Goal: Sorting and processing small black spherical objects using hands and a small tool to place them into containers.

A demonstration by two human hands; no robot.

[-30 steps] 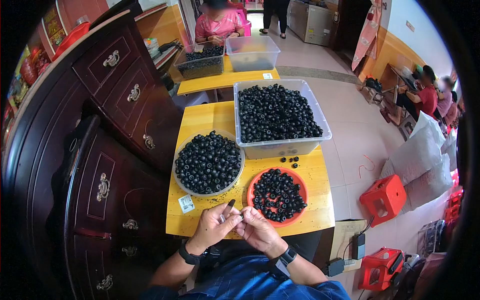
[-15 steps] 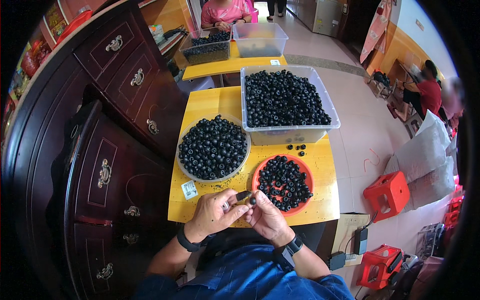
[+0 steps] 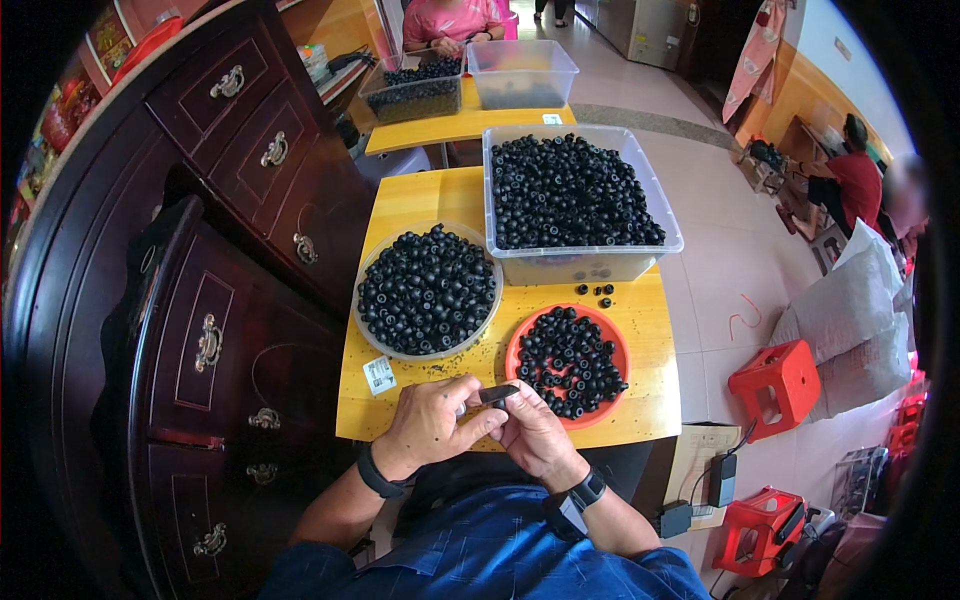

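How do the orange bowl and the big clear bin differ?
The orange bowl is round and shallow; the big clear bin is rectangular and deep. The bowl is much smaller than the bin. Patches of the bowl's bottom show; the bin's bottom is covered. Both hold small black pieces.

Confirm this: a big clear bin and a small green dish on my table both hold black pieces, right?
Green is wrong: the small dish is orange-red in the head view. It and the big clear bin on your table both hold black pieces.
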